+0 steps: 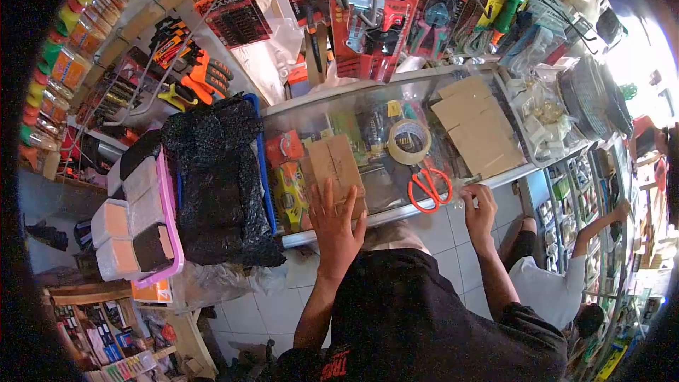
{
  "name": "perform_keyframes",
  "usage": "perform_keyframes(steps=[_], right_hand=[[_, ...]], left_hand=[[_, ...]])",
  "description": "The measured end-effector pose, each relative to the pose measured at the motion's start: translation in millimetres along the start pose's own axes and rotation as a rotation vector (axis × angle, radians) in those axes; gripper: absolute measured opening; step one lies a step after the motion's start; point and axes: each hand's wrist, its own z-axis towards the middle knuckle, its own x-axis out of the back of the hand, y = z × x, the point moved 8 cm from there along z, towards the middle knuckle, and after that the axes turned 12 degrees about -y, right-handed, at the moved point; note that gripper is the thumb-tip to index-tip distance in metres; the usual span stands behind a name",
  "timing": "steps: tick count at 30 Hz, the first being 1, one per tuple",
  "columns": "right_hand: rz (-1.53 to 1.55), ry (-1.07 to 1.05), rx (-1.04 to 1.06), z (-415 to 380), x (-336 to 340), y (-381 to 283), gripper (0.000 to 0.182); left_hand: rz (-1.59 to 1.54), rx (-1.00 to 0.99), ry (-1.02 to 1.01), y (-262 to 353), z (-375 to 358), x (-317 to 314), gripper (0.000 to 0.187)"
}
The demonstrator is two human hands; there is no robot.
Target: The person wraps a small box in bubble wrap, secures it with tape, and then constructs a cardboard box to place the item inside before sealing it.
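My left hand (335, 218) lies flat with fingers spread on a small brown cardboard box (334, 159), which rests on the glass-topped display counter (382, 221). At the counter's front edge, my right hand (481, 213) has thumb and fingers pinched together. Something small and clear shows at its fingertips, too indistinct to name. Left of that hand lie scissors with orange handles (411, 195), the handles reaching over the edge. A roll of tape (394, 144) sits just behind them. Flattened cardboard (482, 127) lies on the glass farther right.
Carded tools (375, 25) hang on hooks along the back. A black plastic-covered bundle (216, 184) in a blue crate and a pink basket (170, 230) of wrapped blocks stand at the left. At the right, another person in a white shirt (548, 290) reaches toward shelves.
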Motion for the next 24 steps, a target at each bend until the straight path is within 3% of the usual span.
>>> perform_keyframes(steps=[8,13,16,19,24], right_hand=[[-0.175,-0.081,-0.002,4,-1,-6,0.006],[-0.361,-0.046,0.084,16,15,-46,0.006],[-0.099,-0.013,0.044,32,5,-45,0.011],[0.136,-0.14,-0.017,62,-21,-53,0.02],[-0.118,-0.294,0.233,102,-56,-84,0.025]], left_hand=[[0.033,-0.002,-0.018,-4,5,5,0.077],[0.063,-0.001,-0.032,-10,12,10,0.076],[0.09,0.031,-0.045,-14,17,8,0.076],[0.08,0.041,-0.049,-18,26,7,0.077],[0.005,-0.005,0.001,-19,41,15,0.074]])
